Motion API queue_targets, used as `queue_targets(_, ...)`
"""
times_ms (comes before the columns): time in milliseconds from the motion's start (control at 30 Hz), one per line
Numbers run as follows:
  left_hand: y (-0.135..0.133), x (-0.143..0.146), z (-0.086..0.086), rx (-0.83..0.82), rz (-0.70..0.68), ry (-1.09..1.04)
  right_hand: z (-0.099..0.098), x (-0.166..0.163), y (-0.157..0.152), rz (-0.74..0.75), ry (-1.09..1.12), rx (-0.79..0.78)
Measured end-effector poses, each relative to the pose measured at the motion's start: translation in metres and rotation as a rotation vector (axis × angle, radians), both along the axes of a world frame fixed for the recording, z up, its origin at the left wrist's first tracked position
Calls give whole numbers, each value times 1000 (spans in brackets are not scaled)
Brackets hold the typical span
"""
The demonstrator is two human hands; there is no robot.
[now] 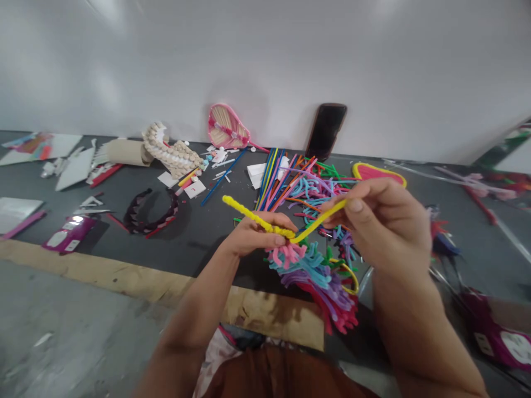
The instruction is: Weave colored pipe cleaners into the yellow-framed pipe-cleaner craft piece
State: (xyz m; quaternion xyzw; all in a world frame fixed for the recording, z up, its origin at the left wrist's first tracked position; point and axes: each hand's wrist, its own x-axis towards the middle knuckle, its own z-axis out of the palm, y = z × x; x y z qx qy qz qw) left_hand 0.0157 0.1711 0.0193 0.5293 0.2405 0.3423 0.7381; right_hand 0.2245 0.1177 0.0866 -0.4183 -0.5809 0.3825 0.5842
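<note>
My left hand [259, 235] pinches a yellow pipe cleaner [253, 216] whose wound, coiled part sticks up and to the left. My right hand [384, 221] grips the straight free end of the same pipe cleaner, which runs between the two hands. Both hands hover above a bundle of pink, blue, purple and green pipe cleaners [319, 276] lying on the dark mat [194, 237].
A heap of coloured pipe cleaners and sticks [290, 182] lies behind the hands. A phone [326, 130] and a pink stick craft [228, 127] lean on the wall. A black-and-red headband [151, 213], cardboard pieces, a purple packet [68, 233] and scraps lie left.
</note>
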Motion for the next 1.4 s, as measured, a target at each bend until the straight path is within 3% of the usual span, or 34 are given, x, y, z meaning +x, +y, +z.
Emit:
queue_targets(133, 1, -1, 2, 54, -42, 9, -13, 5, 24, 20, 128, -116)
queue_targets(333, 3, 1, 1, 96, 8, -4, -37, 7, 48, 78, 274, -341)
queue_targets(467, 5, 1, -3, 35, 95, -31, -52, 5, 57, 136, 221, -476)
queue_targets(567, 5, 0, -4, -18, 116, -29, -56, 8, 60, 158, 79, -488)
queue_targets(667, 5, 2, -3, -42, 123, 0, -48, 13, 54, 73, -114, -333)
queue_targets(833, 4, 7, -2, -80, 191, 27, -9, 10, 19, -223, -434, 287)
queue_targets(900, 4, 7, -2, -83, 193, 60, 4, 2, 5, -177, -611, 484)
queue_targets(1000, 3, 7, -2, -75, 182, 84, 8, -9, -2, -72, -824, 590)
queue_targets(1133, 2, 6, 1, -85, 132, 24, -5, -10, 9, 19, -843, 474)
queue_targets(1400, 3, 2, -1, -85, 125, -53, -18, -3, 28, 371, -576, -20)
